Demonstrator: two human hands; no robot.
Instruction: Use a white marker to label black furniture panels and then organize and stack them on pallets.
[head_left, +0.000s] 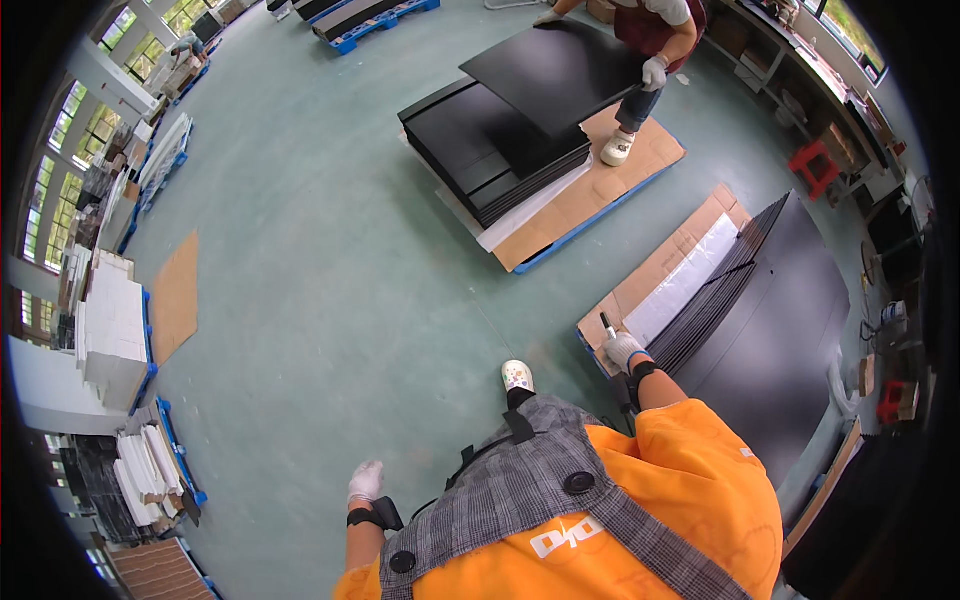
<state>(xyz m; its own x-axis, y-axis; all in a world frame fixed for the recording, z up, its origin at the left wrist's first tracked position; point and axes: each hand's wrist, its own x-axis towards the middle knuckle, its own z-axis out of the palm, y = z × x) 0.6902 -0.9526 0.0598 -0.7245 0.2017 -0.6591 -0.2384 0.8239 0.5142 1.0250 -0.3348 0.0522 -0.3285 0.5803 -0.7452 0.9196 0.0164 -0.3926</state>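
Note:
My right hand (pixel 624 349), in a white glove, is closed around a short, dark, pen-like stick (pixel 608 325) that points away from me. Its exact kind is too small to tell. Just beside that hand is a leaning stack of black panels (pixel 770 310), its near edges fanned out. White sheeting (pixel 685 280) and cardboard lie under the stack. My left hand (pixel 367 480), also gloved, hangs low at my side over the floor, its fingers curled and nothing visible in them.
Ahead, a co-worker's gloved hands (pixel 654 75) hold a large black panel (pixel 560 75) over another panel stack (pixel 465 140) on a cardboard-covered blue pallet (pixel 570 240). White boards (pixel 115 320) on pallets line the left. A red stool (pixel 815 168) stands by the workbench at right.

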